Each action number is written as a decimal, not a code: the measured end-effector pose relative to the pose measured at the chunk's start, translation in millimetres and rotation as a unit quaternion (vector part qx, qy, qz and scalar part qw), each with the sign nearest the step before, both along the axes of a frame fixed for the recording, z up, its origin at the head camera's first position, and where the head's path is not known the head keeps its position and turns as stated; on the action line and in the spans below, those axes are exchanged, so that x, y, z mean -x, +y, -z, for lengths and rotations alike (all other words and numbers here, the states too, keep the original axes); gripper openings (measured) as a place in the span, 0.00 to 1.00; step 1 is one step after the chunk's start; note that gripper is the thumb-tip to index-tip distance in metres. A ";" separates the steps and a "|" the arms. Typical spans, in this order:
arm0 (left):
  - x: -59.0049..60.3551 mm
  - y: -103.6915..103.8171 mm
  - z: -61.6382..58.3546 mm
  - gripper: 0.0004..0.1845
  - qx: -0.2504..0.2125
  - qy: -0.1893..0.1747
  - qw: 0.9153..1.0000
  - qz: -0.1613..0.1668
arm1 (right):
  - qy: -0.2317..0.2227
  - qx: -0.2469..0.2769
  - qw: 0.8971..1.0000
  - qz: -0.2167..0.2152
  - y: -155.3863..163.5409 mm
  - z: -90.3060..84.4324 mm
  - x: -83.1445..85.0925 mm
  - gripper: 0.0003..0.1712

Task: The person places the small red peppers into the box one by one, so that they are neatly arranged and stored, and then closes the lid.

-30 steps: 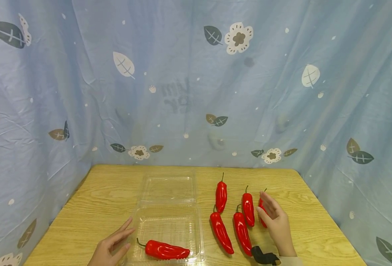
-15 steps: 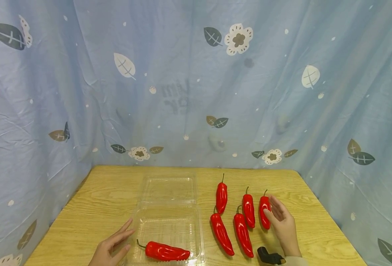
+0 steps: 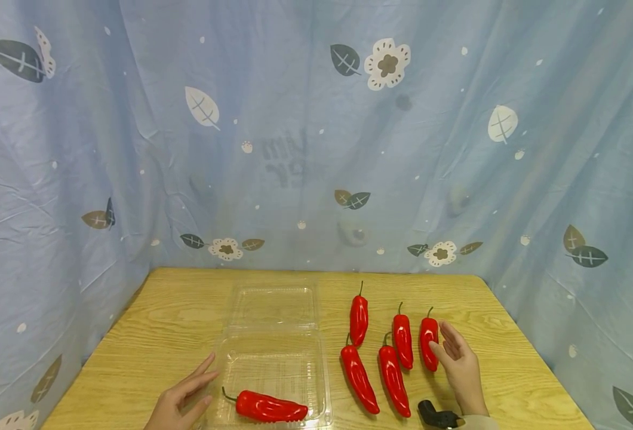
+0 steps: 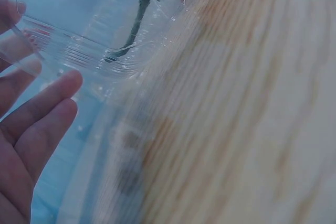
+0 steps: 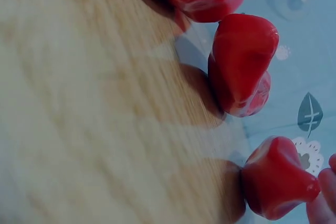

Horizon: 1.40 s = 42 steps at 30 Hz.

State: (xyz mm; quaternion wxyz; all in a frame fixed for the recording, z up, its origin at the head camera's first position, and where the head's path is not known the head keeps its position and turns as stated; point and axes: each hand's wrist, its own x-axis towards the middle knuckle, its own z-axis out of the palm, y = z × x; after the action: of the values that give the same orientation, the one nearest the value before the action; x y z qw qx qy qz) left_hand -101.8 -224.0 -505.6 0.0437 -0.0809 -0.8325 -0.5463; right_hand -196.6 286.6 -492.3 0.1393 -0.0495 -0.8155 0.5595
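My right hand (image 3: 463, 370) is at the rightmost red pepper (image 3: 428, 343), its thumb overlapping the pepper's right side and its other fingers slightly bent beyond it. In the right wrist view, fingertips (image 5: 326, 192) show at the edge, close against a pepper's end (image 5: 275, 179); firm contact is hard to tell. My left hand (image 3: 179, 399) lies with fingers extended at the left side of a clear plastic clamshell box (image 3: 324, 373). Part of that hand shows through the plastic in the left wrist view. One red pepper (image 3: 270, 407) lies crosswise in the box's near part, stem to the left.
The box's clear lid (image 3: 274, 304) lies folded back behind it. Several more red peppers (image 3: 358, 379) lie between box and right hand. A black object (image 3: 436, 415) is beside the right wrist. A blue patterned curtain (image 3: 306, 149) encloses the wooden table (image 3: 187, 322).
My right hand has shifted to the right, uncovering most of the rightmost pepper, which stays in about the same place. My left hand and the box have not moved.
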 end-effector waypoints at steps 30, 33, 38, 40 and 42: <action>-0.5 0.2 -1.6 0.18 -0.009 0.011 1.000 0.006 | -0.056 0.000 0.998 -0.029 1.8 15.8 11.9 0.43; -0.7 -0.4 -1.3 0.18 -0.007 0.041 0.999 0.021 | -0.061 0.007 0.997 -0.037 1.3 16.4 13.2 0.44; -2.5 1.3 -4.4 0.18 -0.002 0.001 1.000 0.005 | -0.069 -0.002 0.997 -0.043 0.9 17.0 14.6 0.45; -3.0 1.9 -5.9 0.19 0.000 -0.017 1.000 -0.001 | -0.073 -0.008 0.996 -0.044 0.7 16.7 15.4 0.45; -3.0 2.2 -6.8 0.19 -0.003 -0.028 1.000 -0.005 | -0.078 -0.018 0.996 -0.043 0.4 16.1 16.1 0.45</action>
State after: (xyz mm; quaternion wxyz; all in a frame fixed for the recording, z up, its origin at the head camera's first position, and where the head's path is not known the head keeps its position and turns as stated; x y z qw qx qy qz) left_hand -98.8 -221.8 -498.8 0.0236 -0.0611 -0.8325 -0.5502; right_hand -212.7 287.0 -508.3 0.0518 -0.0559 -0.8352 0.5446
